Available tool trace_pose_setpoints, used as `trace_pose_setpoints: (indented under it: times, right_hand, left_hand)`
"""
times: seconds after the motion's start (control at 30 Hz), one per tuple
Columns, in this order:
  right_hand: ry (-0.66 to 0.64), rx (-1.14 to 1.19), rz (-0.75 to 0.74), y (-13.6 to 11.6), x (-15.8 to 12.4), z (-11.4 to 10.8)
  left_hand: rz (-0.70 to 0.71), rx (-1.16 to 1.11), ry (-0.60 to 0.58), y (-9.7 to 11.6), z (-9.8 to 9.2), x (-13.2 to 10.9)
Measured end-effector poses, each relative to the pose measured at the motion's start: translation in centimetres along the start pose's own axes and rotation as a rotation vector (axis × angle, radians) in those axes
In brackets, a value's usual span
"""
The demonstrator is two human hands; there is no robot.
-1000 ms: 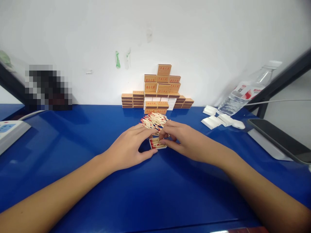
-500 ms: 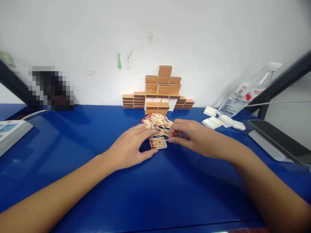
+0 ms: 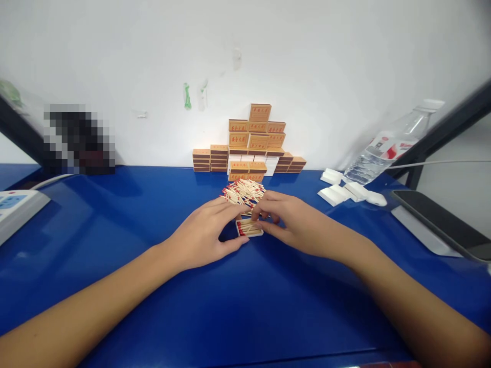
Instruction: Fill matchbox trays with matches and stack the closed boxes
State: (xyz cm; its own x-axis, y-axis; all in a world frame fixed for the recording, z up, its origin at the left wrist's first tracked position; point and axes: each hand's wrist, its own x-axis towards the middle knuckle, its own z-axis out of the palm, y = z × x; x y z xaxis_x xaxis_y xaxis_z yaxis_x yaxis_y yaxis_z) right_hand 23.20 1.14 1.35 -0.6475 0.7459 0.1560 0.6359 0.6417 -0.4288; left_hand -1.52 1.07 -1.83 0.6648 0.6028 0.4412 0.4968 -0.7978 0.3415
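A small matchbox tray [image 3: 250,235] sits on the blue table, holding several matches with red heads pointing left. My left hand [image 3: 205,230] grips it at its left end, thumb at the near side and fingers at the far side. Over the tray's right part, my right hand [image 3: 295,220] pinches a match, laid in among the others; the fingertips hide part of it. Just behind both hands lies a loose pile of red-headed matches [image 3: 243,191], partly covered by my right fingers.
Stacked matchboxes [image 3: 258,138] stand against the wall behind the pile. On the right are white blocks [image 3: 337,193], a leaning plastic bottle [image 3: 378,151] and a dark phone [image 3: 441,222]. A white power strip [image 3: 23,212] lies at the left edge of the blue table [image 3: 215,317].
My right hand has moved left, bringing the match from the tray's right end in over the tray. My left hand has stayed on the tray.
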Motion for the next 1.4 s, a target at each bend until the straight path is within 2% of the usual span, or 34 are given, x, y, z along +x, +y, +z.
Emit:
trace_pose_setpoints:
  times: [0.27,0.4,0.7,0.87,1.17,1.4]
  right_hand:
    - [-0.034,-0.014,0.048,-0.43,-0.03,0.32]
    - [-0.046,-0.001,0.031,-0.42,0.00,0.32]
    - [0.013,0.036,-0.033,-0.45,0.17,0.81]
    - [-0.023,0.061,-0.067,-0.26,0.11,0.86]
    - [-0.061,0.111,-0.077,-0.68,0.05,0.30]
    - [-0.045,0.048,-0.037,-0.67,-0.03,0.38]
  left_hand:
    - [-0.018,0.000,-0.005,0.01,-0.02,-0.08]
    - [-0.003,0.009,-0.006,0.01,-0.04,-0.07]
    - [-0.005,-0.009,-0.024,0.25,-0.20,0.09]
    - [-0.021,0.001,-0.015,0.13,-0.08,-0.01]
    - [-0.037,-0.007,-0.034,0.07,-0.04,-0.10]
    - [-0.034,-0.007,-0.024,0.08,-0.05,-0.03]
